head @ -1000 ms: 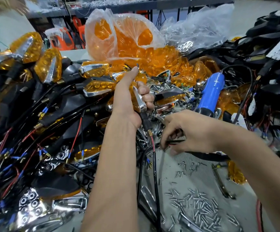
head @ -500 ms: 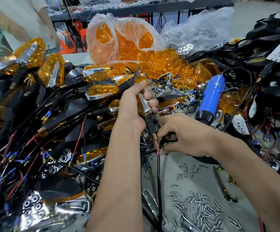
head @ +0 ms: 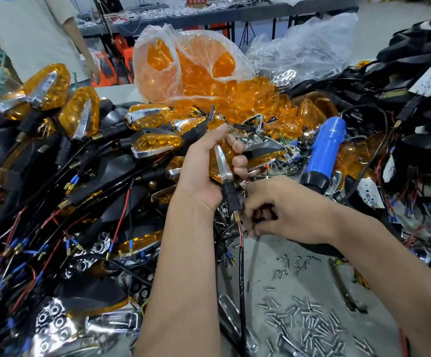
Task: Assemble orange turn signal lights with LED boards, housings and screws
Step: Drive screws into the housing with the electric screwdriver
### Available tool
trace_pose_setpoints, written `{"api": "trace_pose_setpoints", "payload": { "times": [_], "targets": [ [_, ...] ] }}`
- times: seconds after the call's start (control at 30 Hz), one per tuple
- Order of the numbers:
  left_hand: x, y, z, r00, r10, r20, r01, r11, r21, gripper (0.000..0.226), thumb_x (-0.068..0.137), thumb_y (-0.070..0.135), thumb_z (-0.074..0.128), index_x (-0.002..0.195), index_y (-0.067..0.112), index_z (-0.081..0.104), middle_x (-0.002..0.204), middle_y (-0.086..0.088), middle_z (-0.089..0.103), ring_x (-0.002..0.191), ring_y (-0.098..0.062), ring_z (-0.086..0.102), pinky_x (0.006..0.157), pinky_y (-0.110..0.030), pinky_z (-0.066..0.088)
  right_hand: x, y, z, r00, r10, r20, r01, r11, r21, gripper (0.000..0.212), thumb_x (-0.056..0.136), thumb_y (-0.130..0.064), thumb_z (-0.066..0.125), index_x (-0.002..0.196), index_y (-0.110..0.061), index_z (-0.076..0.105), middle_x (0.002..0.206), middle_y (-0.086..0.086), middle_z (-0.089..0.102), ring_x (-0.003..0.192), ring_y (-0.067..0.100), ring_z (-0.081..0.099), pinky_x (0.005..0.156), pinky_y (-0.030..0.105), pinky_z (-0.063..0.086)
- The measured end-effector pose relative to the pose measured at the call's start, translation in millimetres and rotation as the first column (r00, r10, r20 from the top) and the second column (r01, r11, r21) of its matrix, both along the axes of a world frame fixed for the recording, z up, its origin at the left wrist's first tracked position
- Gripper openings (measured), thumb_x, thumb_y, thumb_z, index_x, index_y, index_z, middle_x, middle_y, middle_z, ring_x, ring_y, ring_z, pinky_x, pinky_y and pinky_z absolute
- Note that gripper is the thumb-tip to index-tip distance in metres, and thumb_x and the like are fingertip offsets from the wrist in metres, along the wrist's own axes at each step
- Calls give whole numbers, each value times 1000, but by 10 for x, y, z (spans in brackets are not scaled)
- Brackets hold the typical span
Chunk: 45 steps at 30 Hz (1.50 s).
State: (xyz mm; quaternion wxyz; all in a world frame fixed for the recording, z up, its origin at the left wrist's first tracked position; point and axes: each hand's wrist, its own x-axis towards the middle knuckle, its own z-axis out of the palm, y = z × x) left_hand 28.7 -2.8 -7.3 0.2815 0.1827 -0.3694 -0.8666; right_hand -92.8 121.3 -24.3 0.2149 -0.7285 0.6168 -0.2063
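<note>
Since the earlier frame, the right hand (head: 284, 210) has risen from the worktop (head: 281, 282) to the wires. The left hand (head: 204, 171) grips the turn signal (head: 218, 163) upright, stem down, above the screws (head: 309, 323); right fingers curled, contents unclear.

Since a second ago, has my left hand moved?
Yes: the left hand came slightly down toward you, judged against the blue electric screwdriver.

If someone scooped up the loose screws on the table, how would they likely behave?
The screws look small and smooth, so they would probably slip between fingers and be hard to pinch singly. They lie scattered flat on the table, pointing every way; a push would likely scatter or roll them further. Each is probably light.
</note>
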Motion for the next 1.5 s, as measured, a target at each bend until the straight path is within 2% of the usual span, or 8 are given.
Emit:
{"api": "trace_pose_setpoints", "payload": {
  "times": [0.4, 0.57, 0.77, 0.93, 1.13, 1.2, 1.3, 1.5],
  "targets": [
    [19, -24, -20, 995, -95, 12, 96, 995, -41, 33, 86, 43, 66, 75, 18, 49, 57, 4, 48, 45, -11, 46, 40, -20, 41, -40, -15, -11, 997, 25, -69, -26, 1000, -13, 11, 81, -21, 87, 81, -29, 80, 80, -17, 57, 81, -3, 55, 65, 8, 37],
    [19, -18, -53, 991, -131, 17, 132, 989, -60, 16, 86, 11, 68, 86, 15, 52, 72, -1, 53, 55, -11, 49, 47, -21, 47, -25, 10, 33, 996, -2, -92, 5, 999, 35, 20, 87, -21, 82, 77, -32, 69, 87, -12, 63, 83, 6, 58, 69, 19, 46],
    [-45, -32, -82, 999, -24, 32, 26, 998, -54, 25, 86, -11, 55, 87, 13, 54, 89, -9, 57, 52, -12, 56, 46, -22, 49, -233, 59, 150, 952, -177, 250, 177, 984, 23, 17, 94, -4, 71, 85, -18, 67, 76, -5, 70, 66, 8, 68, 61, 20, 52],
    [-116, -7, -105, 971, 125, 206, -112, 991, -72, 33, 89, -19, 45, 76, 11, 52, 69, -8, 56, 44, -14, 53, 42, -22, 46, -357, -23, 253, 853, -232, 467, 323, 939, -123, 14, 91, 4, 72, 93, -10, 72, 80, 15, 70, 62, 14, 65, 61, 22, 56],
    [-181, -35, -96, 925, 237, 296, -238, 971, -33, 14, 92, -8, 57, 86, 4, 56, 60, -7, 59, 46, -14, 58, 47, -23, 51, -381, -258, 321, 805, -276, 525, 423, 888, -181, 7, 91, -5, 77, 91, -11, 81, 75, 5, 76, 64, 13, 67, 65, 23, 56],
    [-191, -23, -75, 923, 245, 296, -253, 967, -12, 7, 95, 6, 68, 94, 1, 64, 71, -10, 68, 60, -20, 68, 62, -28, 61, -338, -290, 301, 814, -266, 516, 409, 894, -183, 5, 90, -8, 78, 91, -12, 82, 72, 1, 76, 62, 10, 68, 63, 18, 54],
    [-165, -33, -66, 944, 202, 260, -221, 974, 49, 42, 95, 34, 72, 119, 0, 67, 107, -17, 77, 99, -33, 75, 92, -46, 62, -303, -283, 258, 812, -263, 521, 407, 895, -183, 6, 87, -22, 83, 91, -17, 83, 79, 2, 78, 68, 14, 73, 66, 22, 59],
    [-129, -4, -12, 988, 146, 55, -153, 977, 150, 59, 98, 29, 38, 146, -5, 45, 137, -25, 56, 130, -45, 56, 104, -53, 51, -251, -252, 286, 903, -360, 236, 415, 872, -258, 56, 53, -60, 89, 94, -23, 81, 80, -7, 74, 74, 9, 71, 76, 36, 63]
  ]
}}
